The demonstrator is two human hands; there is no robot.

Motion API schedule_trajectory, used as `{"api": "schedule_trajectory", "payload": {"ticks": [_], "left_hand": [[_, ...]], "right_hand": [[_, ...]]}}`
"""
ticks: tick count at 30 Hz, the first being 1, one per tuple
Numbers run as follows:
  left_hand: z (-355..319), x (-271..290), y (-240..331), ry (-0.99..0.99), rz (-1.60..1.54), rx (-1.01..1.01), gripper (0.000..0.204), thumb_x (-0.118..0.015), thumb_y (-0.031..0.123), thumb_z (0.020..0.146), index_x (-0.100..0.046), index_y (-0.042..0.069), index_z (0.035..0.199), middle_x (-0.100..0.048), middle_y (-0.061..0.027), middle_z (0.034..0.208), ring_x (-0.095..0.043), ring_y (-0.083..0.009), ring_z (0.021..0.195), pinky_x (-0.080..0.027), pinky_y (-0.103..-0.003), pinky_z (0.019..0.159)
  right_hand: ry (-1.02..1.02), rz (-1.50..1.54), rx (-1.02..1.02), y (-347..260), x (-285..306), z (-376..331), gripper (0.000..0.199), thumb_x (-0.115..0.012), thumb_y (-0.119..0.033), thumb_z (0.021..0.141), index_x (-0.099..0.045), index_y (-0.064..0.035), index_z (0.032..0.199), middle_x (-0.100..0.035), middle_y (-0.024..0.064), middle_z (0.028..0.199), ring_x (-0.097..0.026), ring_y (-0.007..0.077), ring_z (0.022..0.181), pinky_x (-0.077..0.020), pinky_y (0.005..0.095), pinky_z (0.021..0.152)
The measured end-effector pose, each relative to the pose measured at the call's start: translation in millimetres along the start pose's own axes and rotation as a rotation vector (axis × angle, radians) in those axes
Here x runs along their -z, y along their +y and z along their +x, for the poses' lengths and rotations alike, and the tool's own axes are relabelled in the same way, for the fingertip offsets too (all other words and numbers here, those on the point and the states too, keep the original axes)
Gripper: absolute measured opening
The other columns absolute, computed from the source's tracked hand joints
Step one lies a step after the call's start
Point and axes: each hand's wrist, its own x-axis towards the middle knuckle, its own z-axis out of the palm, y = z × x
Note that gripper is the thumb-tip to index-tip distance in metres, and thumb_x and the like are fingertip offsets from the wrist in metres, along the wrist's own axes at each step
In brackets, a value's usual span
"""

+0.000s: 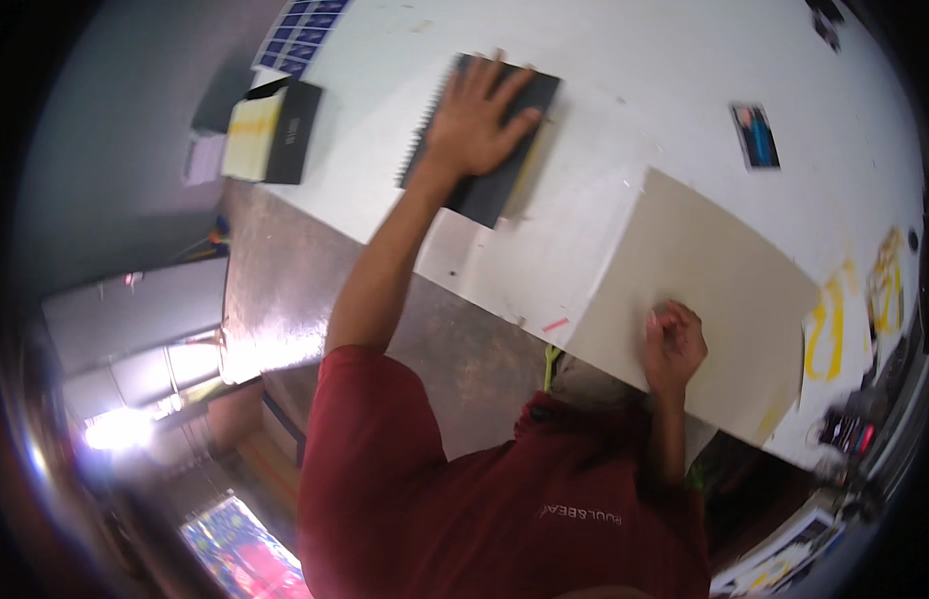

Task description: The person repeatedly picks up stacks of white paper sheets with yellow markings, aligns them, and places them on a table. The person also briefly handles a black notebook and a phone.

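My left hand lies flat with spread fingers on a black spiral-bound notebook, whose wire coil runs down its left side. The notebook rests near the edge of the white table. Over a large beige sheet of board is my right hand, its fingers curled in. Whether anything small sits inside those fingers is hidden. The beige sheet reaches the near table edge on the right.
At the left table edge stand a black box and a pale stack. A small dark picture card lies at far right. Yellow-marked paper borders the beige sheet. A thin red strip lies by the near edge.
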Motion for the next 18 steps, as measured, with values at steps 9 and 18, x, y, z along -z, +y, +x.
{"api": "schedule_trajectory", "payload": {"ticks": [9, 18], "left_hand": [[-4, 17, -1, -0.056, 0.006, 0.014, 0.070, -0.031, 0.063, 0.105, -0.029, 0.024, 0.163, -0.017, -0.0206, 0.170, -0.012, -0.0410, 0.157, -0.007, -0.058, 0.127], [6, 54, 7, -0.125, 0.029, 0.030, 0.076, -0.028, 0.066, 0.105, -0.023, 0.019, 0.165, -0.013, -0.0260, 0.169, -0.011, -0.0437, 0.157, -0.009, -0.061, 0.125]], "right_hand": [[0.005, -0.033, -0.055, 0, -6, 4, 0.027, -0.076, -0.006, 0.091, -0.063, 0.0040, 0.113, -0.062, 0.0008, 0.077, -0.055, 0.0060, 0.069, -0.0479, 0.0218, 0.063], [-0.056, 0.004, -0.050, 1, -3, 9, 0.024, -0.071, -0.005, 0.095, -0.060, 0.0039, 0.114, -0.060, 0.0003, 0.080, -0.057, 0.0063, 0.070, -0.0471, 0.0215, 0.065]]}}
